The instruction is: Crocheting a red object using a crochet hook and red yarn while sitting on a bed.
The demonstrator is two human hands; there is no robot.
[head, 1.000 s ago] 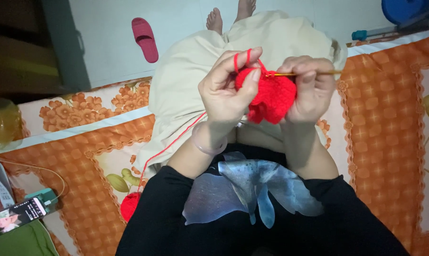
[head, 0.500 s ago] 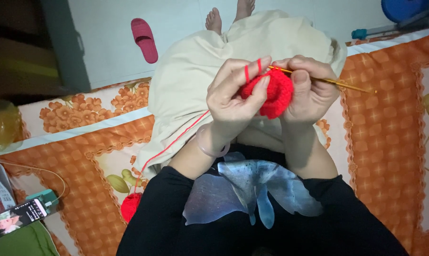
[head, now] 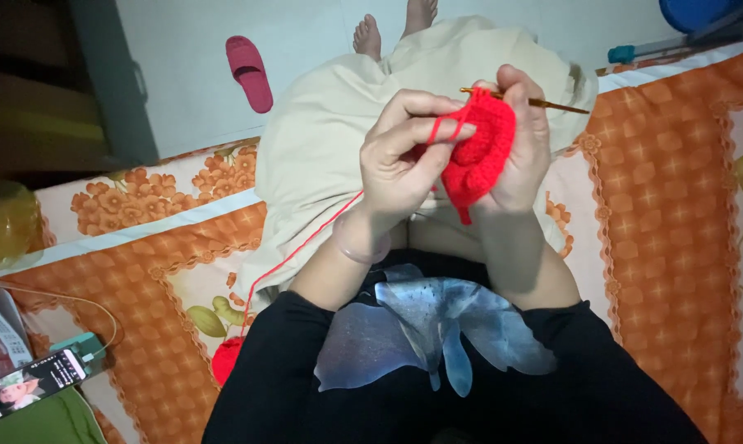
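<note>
Now our left hand (head: 404, 160) pinches the red crochet piece (head: 480, 152) with its yarn (head: 306, 242) trailing near-left, while our right hand (head: 519, 140) grips the gold crochet hook (head: 552, 104), its shaft running left-right over the piece's far edge.

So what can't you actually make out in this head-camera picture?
- Crochet hook: its tip is buried in the red crochet piece, its middle under the right hand.
- Red yarn ball: half hidden by the black sleeve.
- Left hand: palm faces away.
- Phone: screen too small.
- Blue object: cut off by the top edge.
</note>
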